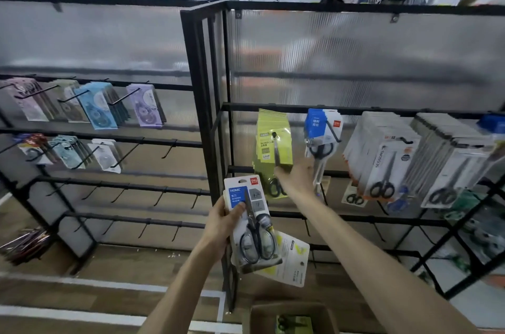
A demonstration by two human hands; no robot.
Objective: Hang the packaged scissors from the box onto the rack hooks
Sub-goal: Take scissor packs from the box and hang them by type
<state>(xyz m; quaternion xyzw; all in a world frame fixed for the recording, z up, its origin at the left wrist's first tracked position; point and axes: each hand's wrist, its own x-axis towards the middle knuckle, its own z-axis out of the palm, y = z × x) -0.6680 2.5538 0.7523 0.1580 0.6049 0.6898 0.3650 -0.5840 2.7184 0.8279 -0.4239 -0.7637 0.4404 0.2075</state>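
Left hand (pixel 225 220): clamped on a blue HOME scissors pack (pixel 252 221), thumb across the front of the card and fingers wrapped round its left edge. It's held upright, about level with the rack's lower rails.

Behind it: a yellow-green pack (pixel 292 260) sits in the same grip, poking out at the lower right.

Right hand (pixel 296 176): reached up to the rack (pixel 203 88), right at the bottom edge of the hanging green packs (pixel 273 139). It's pretty blurry, so honestly I can't tell if it's pinching anything or just touching.

Hands: well apart, right one higher and further in.

Hook (pixel 276 148): black, sticks out through the green packs toward the camera.

Next hooks over: blue packs (pixel 319 126) just to the right of the green ones, then two thick rows of grey packs (pixel 382 150).

Box (pixel 259 320): cardboard, on the floor below the arms, one more green scissors pack (pixel 293 322) lying inside.

Left rack section: correction tape packs (pixel 95 108) on the upper two rails (pastel colours).
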